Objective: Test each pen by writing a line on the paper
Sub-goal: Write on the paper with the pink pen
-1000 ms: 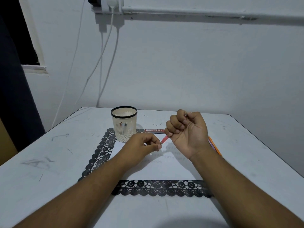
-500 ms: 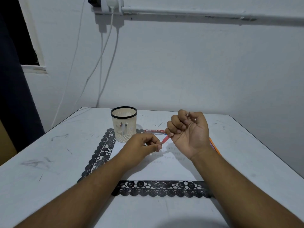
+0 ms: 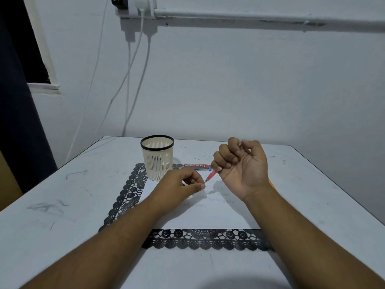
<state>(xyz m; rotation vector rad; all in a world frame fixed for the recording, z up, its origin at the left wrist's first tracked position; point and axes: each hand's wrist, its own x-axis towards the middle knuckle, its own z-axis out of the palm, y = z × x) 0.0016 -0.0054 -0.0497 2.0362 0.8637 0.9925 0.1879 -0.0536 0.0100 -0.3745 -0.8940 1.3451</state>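
My right hand [image 3: 243, 170] is raised palm-up over the white paper [image 3: 208, 215] and grips a red pen [image 3: 212, 174], whose bare tip slants down to the left. My left hand [image 3: 181, 186] hovers just left of that tip. Its thumb and forefinger pinch a small piece that looks like the pen cap, mostly hidden by the fingers. Faint written lines show on the paper under the hands. A cream mesh pen cup [image 3: 157, 159] with a black rim stands at the paper's far left corner, with pens inside.
The paper lies on a black lace mat [image 3: 198, 238] on a scuffed white table [image 3: 62, 205]. A red and blue pen pack [image 3: 195, 166] lies beyond the paper. An orange pen [image 3: 271, 184] peeks out behind my right wrist. A wall with hanging cables rises behind the table.
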